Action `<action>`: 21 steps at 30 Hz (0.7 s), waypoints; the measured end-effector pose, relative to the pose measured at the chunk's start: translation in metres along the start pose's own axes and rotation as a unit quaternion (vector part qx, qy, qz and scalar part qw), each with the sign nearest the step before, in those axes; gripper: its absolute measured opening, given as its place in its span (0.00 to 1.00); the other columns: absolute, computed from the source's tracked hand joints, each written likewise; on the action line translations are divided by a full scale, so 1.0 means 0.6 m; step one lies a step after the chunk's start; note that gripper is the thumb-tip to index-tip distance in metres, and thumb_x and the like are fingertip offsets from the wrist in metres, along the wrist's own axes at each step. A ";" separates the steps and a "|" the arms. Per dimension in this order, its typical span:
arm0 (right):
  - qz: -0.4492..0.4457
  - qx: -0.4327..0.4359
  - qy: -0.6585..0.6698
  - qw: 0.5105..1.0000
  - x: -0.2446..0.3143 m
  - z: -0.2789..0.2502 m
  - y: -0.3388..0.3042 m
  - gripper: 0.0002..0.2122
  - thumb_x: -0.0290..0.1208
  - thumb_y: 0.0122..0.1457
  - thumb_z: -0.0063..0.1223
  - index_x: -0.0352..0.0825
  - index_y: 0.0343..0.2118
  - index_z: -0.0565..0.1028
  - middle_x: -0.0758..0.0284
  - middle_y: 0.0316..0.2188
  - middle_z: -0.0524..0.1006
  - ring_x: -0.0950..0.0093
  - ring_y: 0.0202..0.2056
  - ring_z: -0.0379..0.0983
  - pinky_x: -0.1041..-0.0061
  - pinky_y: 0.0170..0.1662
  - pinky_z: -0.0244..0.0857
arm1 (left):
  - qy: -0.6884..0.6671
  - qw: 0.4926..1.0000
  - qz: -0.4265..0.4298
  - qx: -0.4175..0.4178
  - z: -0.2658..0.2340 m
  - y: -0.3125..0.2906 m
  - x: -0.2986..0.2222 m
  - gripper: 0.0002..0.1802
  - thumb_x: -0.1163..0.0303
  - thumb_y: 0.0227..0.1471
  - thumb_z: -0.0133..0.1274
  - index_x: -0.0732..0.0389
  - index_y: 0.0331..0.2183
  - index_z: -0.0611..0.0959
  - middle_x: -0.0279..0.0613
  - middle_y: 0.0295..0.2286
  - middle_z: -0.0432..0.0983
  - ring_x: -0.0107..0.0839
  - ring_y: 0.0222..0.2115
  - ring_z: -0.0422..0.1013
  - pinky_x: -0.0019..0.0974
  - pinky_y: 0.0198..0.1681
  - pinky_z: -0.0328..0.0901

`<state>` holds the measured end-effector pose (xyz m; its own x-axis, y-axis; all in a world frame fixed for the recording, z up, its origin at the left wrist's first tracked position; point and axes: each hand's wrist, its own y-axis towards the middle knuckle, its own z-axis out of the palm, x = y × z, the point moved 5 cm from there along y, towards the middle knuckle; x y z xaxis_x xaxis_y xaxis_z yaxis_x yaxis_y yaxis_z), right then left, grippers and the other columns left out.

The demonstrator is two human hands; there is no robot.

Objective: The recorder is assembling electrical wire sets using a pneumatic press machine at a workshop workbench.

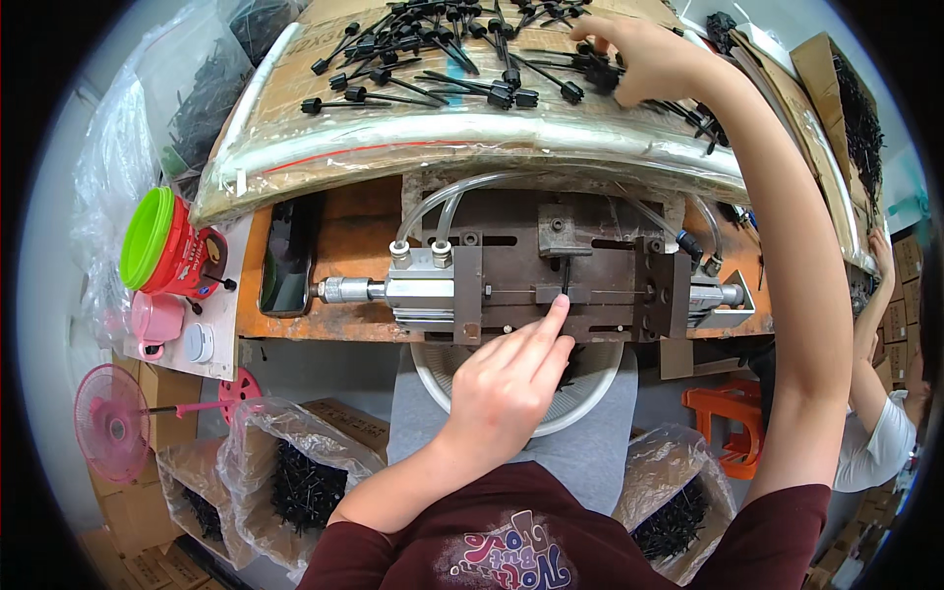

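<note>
My left hand is at the middle of a dark metal fixture. Its index finger reaches forward onto a thin black plastic stem standing in the fixture's centre slot; the other fingers are curled and the thumb is hidden beneath. Up at the right, my right hand stretches over a pile of black plastic stems with ribbed knobs. Its fingers and thumb are apart around a slightly blurred cluster of these pieces. The pile lies on a taped cardboard tray above the fixture.
Air cylinders with clear hoses flank the fixture. A white basket sits below it on my lap. Bags of black parts stand at both sides. A red bucket and pink fan are left; another person's arm is right.
</note>
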<state>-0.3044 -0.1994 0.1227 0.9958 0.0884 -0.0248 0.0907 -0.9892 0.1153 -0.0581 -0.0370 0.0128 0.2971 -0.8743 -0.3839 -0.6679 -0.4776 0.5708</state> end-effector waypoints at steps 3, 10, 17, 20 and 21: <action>-0.060 -0.024 -0.043 0.997 0.010 0.008 0.020 0.31 0.22 0.34 0.56 0.37 0.50 0.69 0.56 0.37 0.76 0.60 0.38 0.72 0.64 0.43 0.67 | 0.033 0.999 0.016 0.008 0.006 0.003 -0.005 0.13 0.73 0.38 0.62 0.65 0.31 0.81 0.50 0.46 0.75 0.34 0.30 0.76 0.32 0.34 0.70; -0.052 0.039 -0.122 0.990 0.047 -0.002 -0.013 0.27 0.21 0.36 0.57 0.32 0.45 0.69 0.54 0.35 0.76 0.58 0.43 0.73 0.61 0.46 0.68 | 0.060 0.997 0.009 0.053 0.009 0.015 -0.011 0.12 0.72 0.38 0.61 0.65 0.30 0.81 0.52 0.46 0.75 0.32 0.24 0.75 0.31 0.29 0.68; -0.050 0.043 -0.108 0.992 0.047 0.002 -0.010 0.18 0.22 0.43 0.55 0.30 0.41 0.70 0.55 0.33 0.76 0.59 0.39 0.73 0.62 0.44 0.69 | 0.054 0.996 0.001 0.071 0.008 0.014 -0.006 0.13 0.72 0.37 0.63 0.63 0.30 0.81 0.50 0.46 0.75 0.31 0.19 0.73 0.30 0.26 0.68; -0.002 0.039 -0.013 0.999 0.042 -0.024 -0.010 0.17 0.24 0.45 0.55 0.30 0.41 0.70 0.58 0.28 0.74 0.61 0.32 0.73 0.65 0.38 0.69 | 0.047 0.996 0.000 0.069 0.006 0.015 -0.005 0.13 0.72 0.36 0.63 0.62 0.29 0.81 0.49 0.46 0.75 0.31 0.18 0.73 0.30 0.25 0.68; -0.101 -0.091 0.024 0.990 0.039 -0.037 -0.015 0.17 0.26 0.47 0.57 0.31 0.41 0.71 0.64 0.23 0.72 0.71 0.26 0.71 0.70 0.32 0.67 | 0.044 0.997 0.002 0.068 0.007 0.016 -0.005 0.13 0.72 0.36 0.63 0.62 0.29 0.81 0.49 0.46 0.75 0.32 0.18 0.72 0.30 0.25 0.68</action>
<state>-0.2819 -0.1857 0.1429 0.9562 0.2922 -0.0183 0.2848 -0.9139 0.2894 -0.0680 -0.0384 0.0164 0.3493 -0.8830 -0.3137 -0.7536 -0.4636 0.4659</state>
